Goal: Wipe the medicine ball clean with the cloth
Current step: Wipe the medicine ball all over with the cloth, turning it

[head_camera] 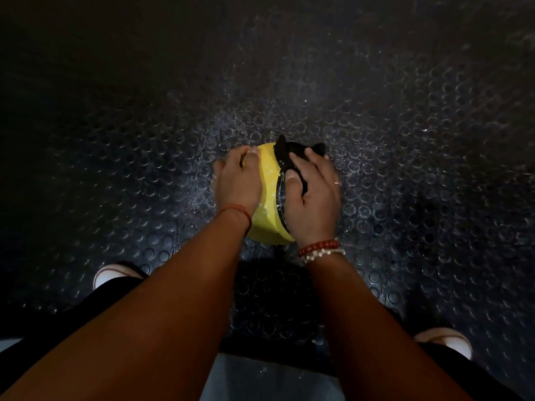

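Note:
A yellow medicine ball [267, 195] with a black band sits on the dark floor between my feet. My left hand [236, 180] lies over its left side, fingers curved round the ball. My right hand [314, 195] presses a black cloth [289, 154] onto the ball's upper right side, with the thumb and fingers over the cloth. Two corners of the cloth stick up beyond my fingertips. Much of the ball's right half is hidden under my hand and the cloth.
The floor [405, 140] is black rubber matting with raised round studs, dimly lit. My shoes show at the lower left [111, 274] and lower right [450, 341]. A pale grey patch [269, 377] lies at the bottom centre.

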